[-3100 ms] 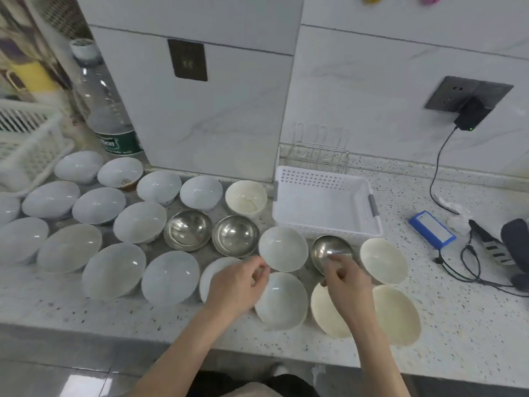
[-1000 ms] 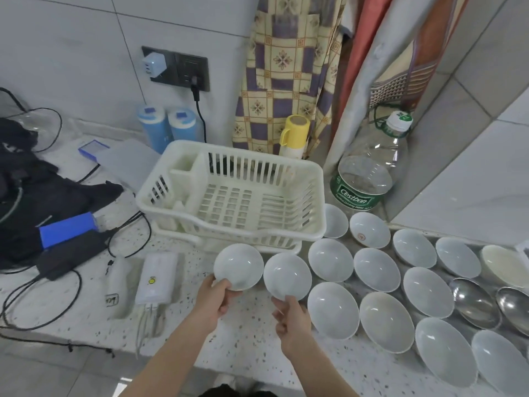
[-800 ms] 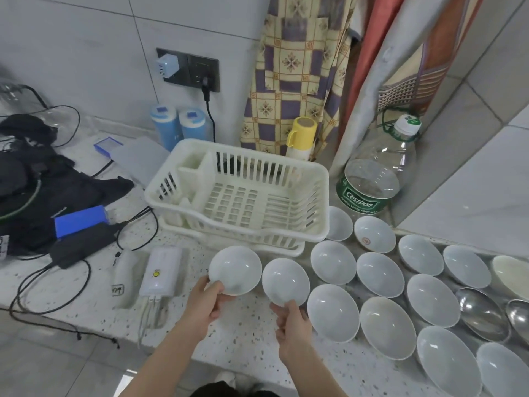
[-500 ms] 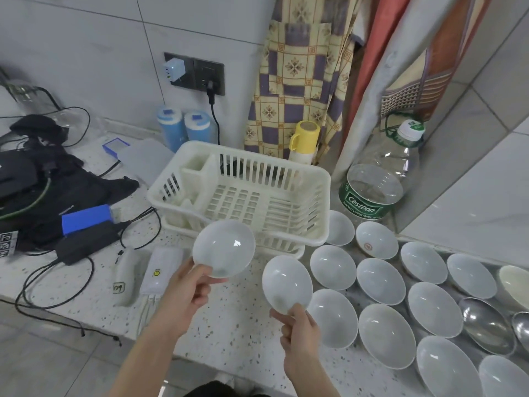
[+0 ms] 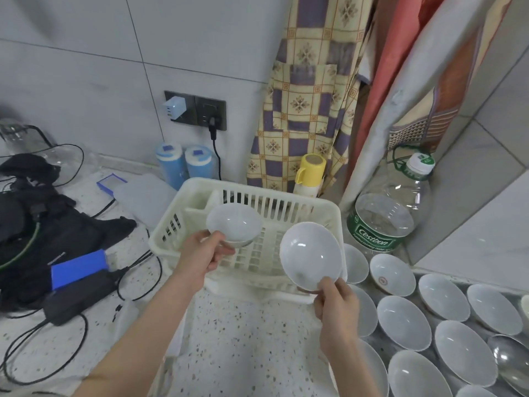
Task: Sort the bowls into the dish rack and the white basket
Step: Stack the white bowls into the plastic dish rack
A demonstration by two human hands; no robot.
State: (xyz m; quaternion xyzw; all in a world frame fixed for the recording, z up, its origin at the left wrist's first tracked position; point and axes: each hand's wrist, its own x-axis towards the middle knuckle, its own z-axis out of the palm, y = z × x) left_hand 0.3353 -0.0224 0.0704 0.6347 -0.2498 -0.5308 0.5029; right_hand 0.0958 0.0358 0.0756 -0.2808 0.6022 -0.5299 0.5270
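My left hand (image 5: 201,253) grips a white bowl (image 5: 233,226) by its rim, held over the left half of the cream dish rack (image 5: 303,204). My right hand (image 5: 335,303) holds a second white bowl (image 5: 310,255) by its lower edge, tilted toward me, over the rack's front right corner. The rack's bare slats show no dishes. Several white bowls (image 5: 403,322) lie in rows on the counter at the right, with a steel bowl (image 5: 512,359) at the far right edge. The white basket is out of view.
A large clear water bottle (image 5: 386,213) stands right of the rack. Behind it are a yellow cup (image 5: 310,170) and two blue canisters (image 5: 184,164). Black gear, a blue box (image 5: 78,267), a charger and cables lie on the speckled counter (image 5: 243,339) at the left.
Both hands rose and moved forward with their bowls. The left bowl went from the counter's front to over the rack. The right bowl lifted and tilted up at the rack's right corner.
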